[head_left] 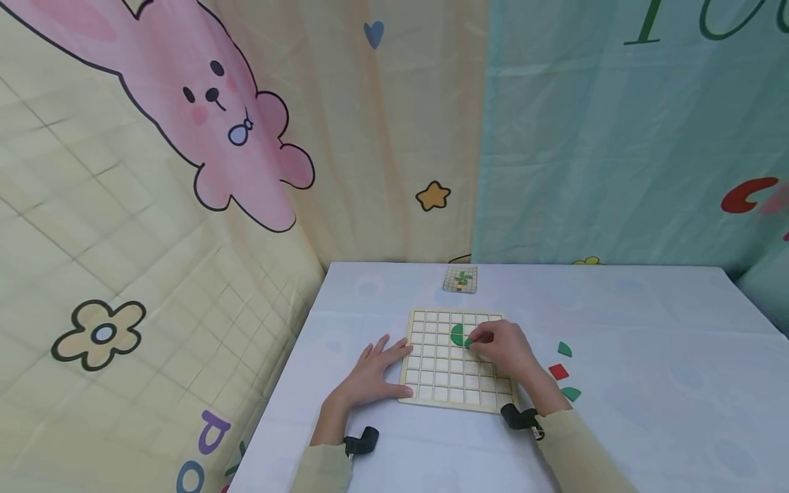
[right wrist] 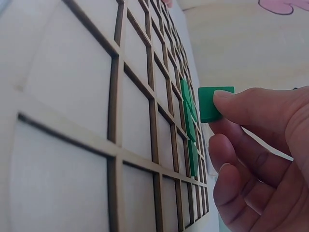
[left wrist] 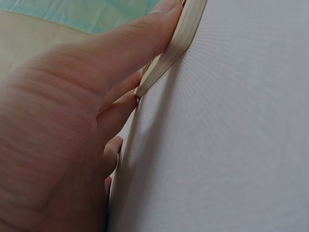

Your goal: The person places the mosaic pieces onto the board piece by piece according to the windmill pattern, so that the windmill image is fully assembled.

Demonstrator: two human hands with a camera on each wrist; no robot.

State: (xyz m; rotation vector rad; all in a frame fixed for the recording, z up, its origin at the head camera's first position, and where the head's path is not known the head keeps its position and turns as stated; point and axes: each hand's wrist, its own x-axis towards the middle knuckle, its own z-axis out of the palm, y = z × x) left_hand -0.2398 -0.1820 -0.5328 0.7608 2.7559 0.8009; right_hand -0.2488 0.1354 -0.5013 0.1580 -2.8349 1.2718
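A wooden grid board (head_left: 427, 377) with square cells lies on the table. Several green pieces (right wrist: 188, 111) sit together in its upper cells, forming a rounded shape (head_left: 457, 335) in the head view. Between thumb and fingers, my right hand (head_left: 505, 348) pinches another small green piece (right wrist: 206, 104), held just above the board beside the placed ones. My left hand (head_left: 371, 375) rests at the board's left side with fingers spread, thumb (left wrist: 145, 36) and fingertips touching the edge.
To the right of the board lie two green pieces, one farther back (head_left: 564, 349) and one nearer (head_left: 571, 394), with a red square piece (head_left: 558, 372) between them. A small pattern card (head_left: 460, 280) lies behind the board. Printed curtains (head_left: 394, 137) hang behind the table.
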